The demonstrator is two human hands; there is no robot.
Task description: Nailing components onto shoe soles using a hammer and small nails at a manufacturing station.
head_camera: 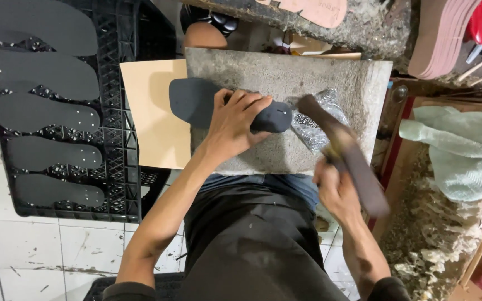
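A dark grey sandal sole (196, 100) lies flat on a grey stone slab (285, 75) across my lap. My left hand (235, 120) presses down on the middle of the sole, fingers spread over it; the heel end (274, 116) sticks out past my fingers. My right hand (333, 187) grips a brown-handled hammer (344, 150), blurred, its head (308, 104) just right of the sole's heel. A crumpled clear plastic bag of small metal pieces (313, 125) lies on the slab beside the hammer head.
A black plastic crate (121, 139) at left carries several dark soles (46, 114) in a row. A tan sheet (154, 111) lies under the slab's left edge. Tan soles (439, 39) are stacked at upper right, a pale green cloth (458, 150) at right. White tiled floor below.
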